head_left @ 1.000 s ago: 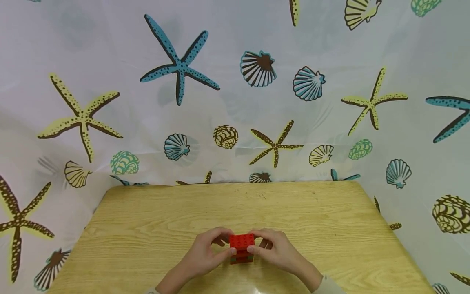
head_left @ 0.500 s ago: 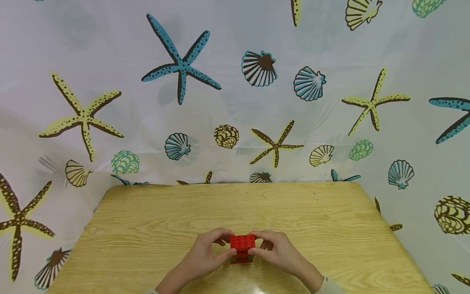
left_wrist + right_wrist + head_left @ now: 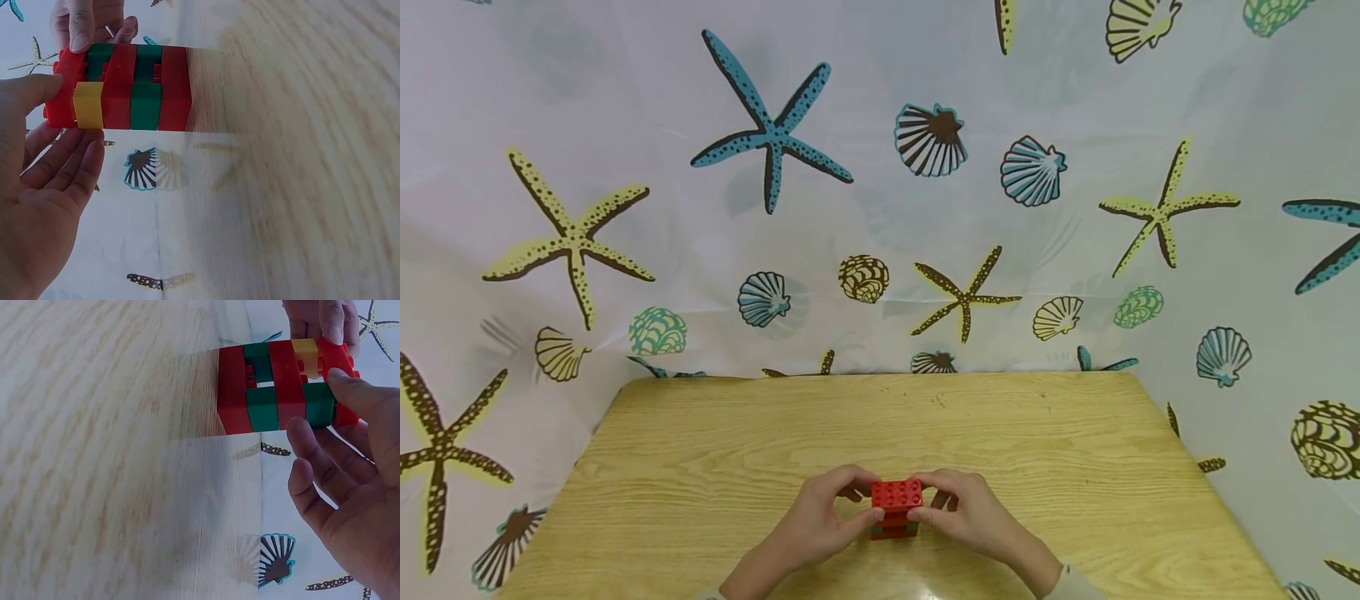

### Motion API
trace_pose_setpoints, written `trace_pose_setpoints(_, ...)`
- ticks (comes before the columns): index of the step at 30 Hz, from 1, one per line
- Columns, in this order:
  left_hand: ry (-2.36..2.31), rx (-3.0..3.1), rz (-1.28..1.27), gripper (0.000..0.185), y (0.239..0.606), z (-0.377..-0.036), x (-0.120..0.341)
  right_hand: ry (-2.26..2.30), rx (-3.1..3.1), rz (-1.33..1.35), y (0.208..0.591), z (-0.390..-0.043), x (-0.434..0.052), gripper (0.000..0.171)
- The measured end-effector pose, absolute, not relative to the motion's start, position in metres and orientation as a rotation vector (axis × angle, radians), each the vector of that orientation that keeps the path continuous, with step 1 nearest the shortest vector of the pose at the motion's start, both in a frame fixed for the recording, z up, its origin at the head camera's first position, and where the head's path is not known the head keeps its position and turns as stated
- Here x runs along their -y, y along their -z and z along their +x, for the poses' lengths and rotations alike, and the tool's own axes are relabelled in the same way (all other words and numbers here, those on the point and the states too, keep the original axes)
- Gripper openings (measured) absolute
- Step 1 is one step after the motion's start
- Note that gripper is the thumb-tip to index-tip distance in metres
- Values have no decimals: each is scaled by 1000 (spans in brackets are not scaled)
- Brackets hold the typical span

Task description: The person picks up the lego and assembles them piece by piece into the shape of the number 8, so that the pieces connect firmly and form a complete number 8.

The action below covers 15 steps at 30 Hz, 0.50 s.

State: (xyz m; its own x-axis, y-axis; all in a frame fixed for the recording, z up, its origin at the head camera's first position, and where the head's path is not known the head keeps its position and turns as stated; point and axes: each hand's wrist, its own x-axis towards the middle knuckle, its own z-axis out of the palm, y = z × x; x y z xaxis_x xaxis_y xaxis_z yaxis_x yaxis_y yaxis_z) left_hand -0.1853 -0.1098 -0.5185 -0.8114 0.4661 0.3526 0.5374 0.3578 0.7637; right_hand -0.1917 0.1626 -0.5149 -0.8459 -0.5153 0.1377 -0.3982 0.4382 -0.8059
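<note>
Stack of red, green and yellow plastic building bricks (image 3: 895, 508) standing on the light wooden bench (image 3: 700, 467) near its front edge, grasped in the grip of left hand (image 3: 820, 525) and right hand (image 3: 973, 512) from opposite sides.

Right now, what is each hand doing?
Left hand: pinching the block stack at its top.
Right hand: pinching the same stack from the other side.

backdrop: starfish-and-shell curtain (image 3: 880, 167) | furniture: light wooden table (image 3: 700, 467)
</note>
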Motion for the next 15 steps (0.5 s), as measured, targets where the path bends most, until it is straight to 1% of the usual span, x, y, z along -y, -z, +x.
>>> trace_pose_setpoints(5, 1510, 2549, -916, 26, 518, -186, 111, 1372, -2535, -816, 512, -192, -163, 52)
trace_pose_setpoints(15, 1532, 2550, -912, 24, 519, -186, 112, 1367, -2526, -830, 512, -193, -162, 51)
